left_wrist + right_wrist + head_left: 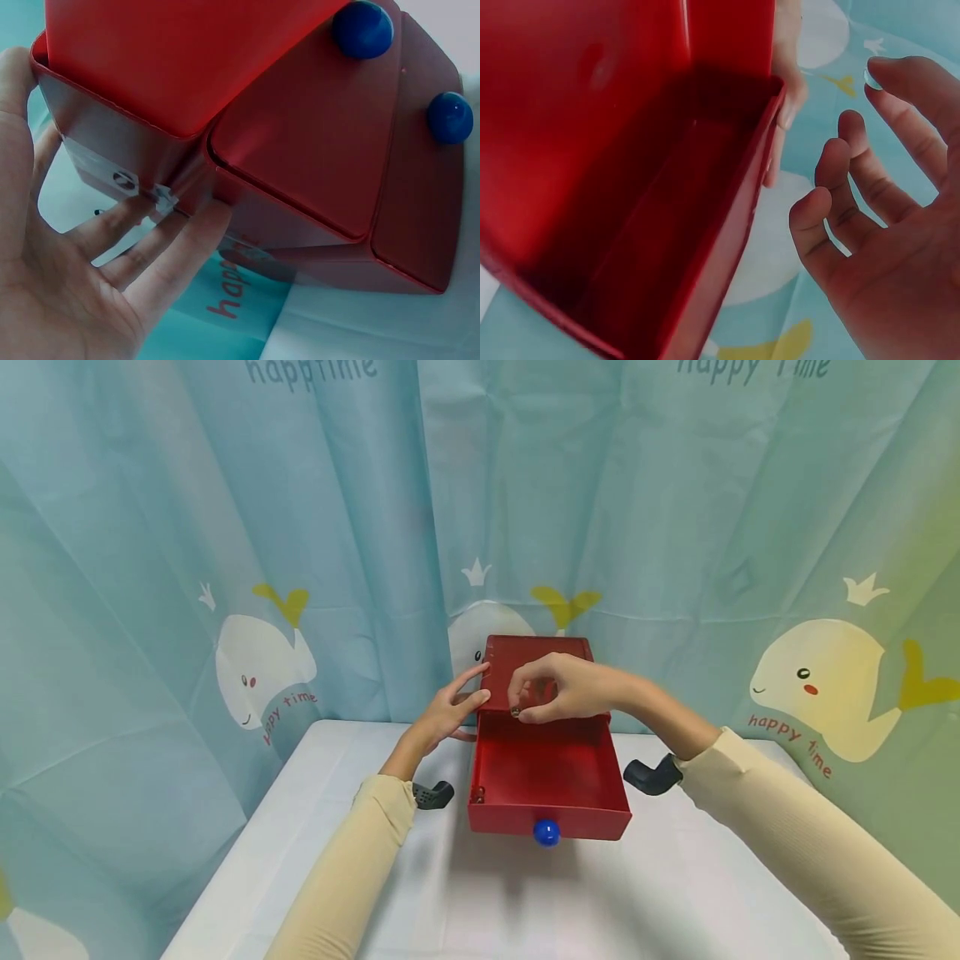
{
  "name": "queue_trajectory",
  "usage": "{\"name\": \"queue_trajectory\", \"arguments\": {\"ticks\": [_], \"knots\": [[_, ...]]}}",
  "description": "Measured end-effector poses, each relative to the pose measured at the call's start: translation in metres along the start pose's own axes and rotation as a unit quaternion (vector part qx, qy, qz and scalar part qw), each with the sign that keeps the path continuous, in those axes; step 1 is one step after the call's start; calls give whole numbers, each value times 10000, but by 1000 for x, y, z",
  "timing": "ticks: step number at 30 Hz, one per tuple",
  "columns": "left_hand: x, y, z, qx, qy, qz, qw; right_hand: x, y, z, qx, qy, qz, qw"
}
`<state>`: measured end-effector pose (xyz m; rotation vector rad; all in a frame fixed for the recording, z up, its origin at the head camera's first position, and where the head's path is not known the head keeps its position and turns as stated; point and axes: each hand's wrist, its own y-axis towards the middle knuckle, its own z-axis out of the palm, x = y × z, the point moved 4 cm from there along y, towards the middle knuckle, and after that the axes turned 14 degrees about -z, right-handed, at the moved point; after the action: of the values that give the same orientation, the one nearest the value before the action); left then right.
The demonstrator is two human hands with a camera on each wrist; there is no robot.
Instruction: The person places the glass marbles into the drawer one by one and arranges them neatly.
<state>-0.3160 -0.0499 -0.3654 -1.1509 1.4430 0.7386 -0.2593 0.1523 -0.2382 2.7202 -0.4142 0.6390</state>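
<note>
A red drawer cabinet [498,652] stands on the table with its top drawer [551,768] pulled out, a blue knob [547,833] on its front. My left hand [442,718] rests against the cabinet's left side, fingers extended along the wall and thumb near the top edge. Above the drawer's back part, my right hand [566,689] pinches a small clear glass marble [871,79] between thumb and index finger, the other fingers held apart. A small brownish round object [479,795] lies in the drawer's front left corner.
Two lower drawers [300,150] with blue knobs are closed. The white-covered table [360,760] extends around the cabinet. Behind it hangs a light blue curtain [360,527] with whale prints. A black wrist device [654,775] sticks out beside the right sleeve.
</note>
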Motion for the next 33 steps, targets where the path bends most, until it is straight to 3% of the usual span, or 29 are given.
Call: {"name": "queue_trajectory", "arguments": {"ticks": [13, 33], "knots": [[0, 2, 0, -7, -41, -65, 10000, -2, 11, 16, 146, -307, 33, 9994], [1, 2, 0, -2, -72, -36, 10000, -6, 13, 19, 159, -348, 21, 9993]]}}
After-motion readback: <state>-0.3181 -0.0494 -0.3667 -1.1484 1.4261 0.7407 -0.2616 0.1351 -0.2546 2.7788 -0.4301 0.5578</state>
